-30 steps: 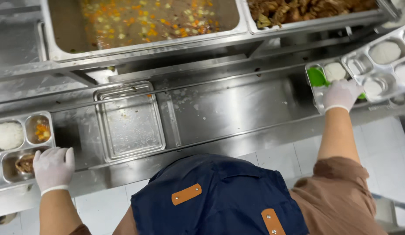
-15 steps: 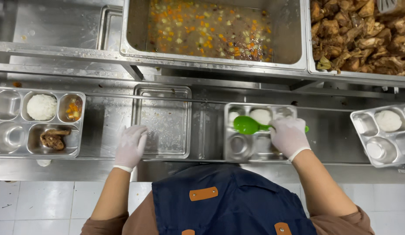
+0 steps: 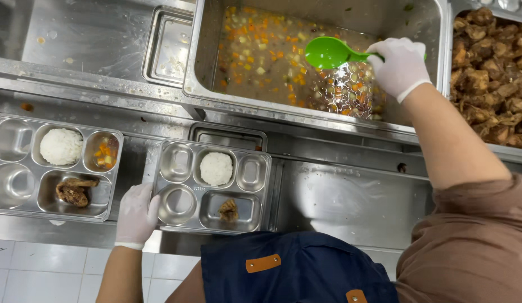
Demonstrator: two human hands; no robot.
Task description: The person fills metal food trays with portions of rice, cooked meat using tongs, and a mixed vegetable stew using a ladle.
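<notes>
- Now, at the far left, a filled steel tray (image 3: 53, 168) sits on the counter with rice, a spoon of diced vegetables and a piece of meat; it has slid leftward in view since a moment ago.
- Next, the left hand (image 3: 136, 216), gloved in white, has come onto the near-left corner of the middle tray (image 3: 213, 188), fingers curled over its rim.
- That tray, which the right hand was over half a second ago, holds a rice mound (image 3: 216, 168) and a meat piece (image 3: 228, 210); its small vegetable well is bare.
- Further right, the right hand (image 3: 400, 64) has lifted to the deep pan of vegetable stew (image 3: 283, 56), closed around the handle of a green ladle (image 3: 328, 51) whose bowl hovers over the stew.
- A flat steel lid (image 3: 227, 136) lies behind the tray.
- A pan of browned meat (image 3: 494, 73) stands at far right, beside the ladle's way back.
</notes>
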